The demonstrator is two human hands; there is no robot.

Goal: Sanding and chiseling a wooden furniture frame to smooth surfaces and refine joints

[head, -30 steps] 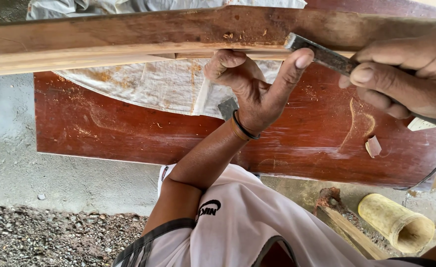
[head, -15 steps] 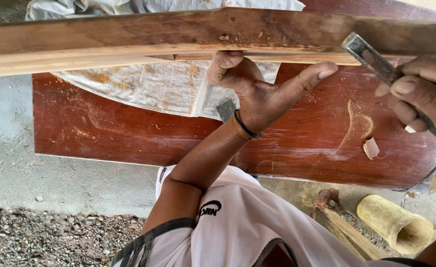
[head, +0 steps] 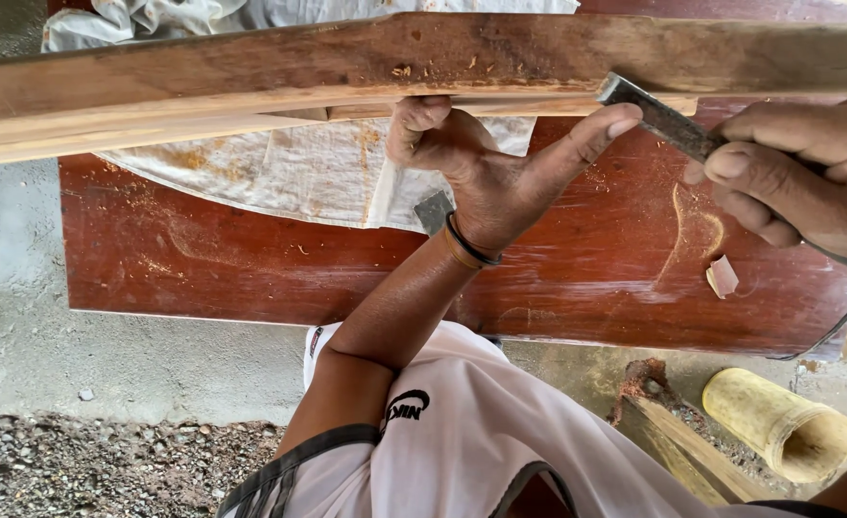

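A long rough wooden plank (head: 250,72) runs across the top of the view. My left hand (head: 486,168) grips its lower edge from below, fingers curled under the wood, thumb stretched right toward the blade. My right hand (head: 807,177) is closed on a dark metal chisel (head: 658,117). The chisel's tip rests against the plank's lower edge, just right of my left thumb. A black band circles my left wrist.
A reddish-brown wooden panel (head: 202,259) lies under the plank with sawdust and a wood chip (head: 722,276) on it. White cloth (head: 289,173) drapes over its top. A yellow hollow cylinder (head: 778,427) and wood scraps lie on the concrete floor; gravel (head: 107,465) at lower left.
My right hand drew the chisel away to the right half a second ago, then brought its tip back against the plank's edge near my left thumb. The left hand kept its grip.
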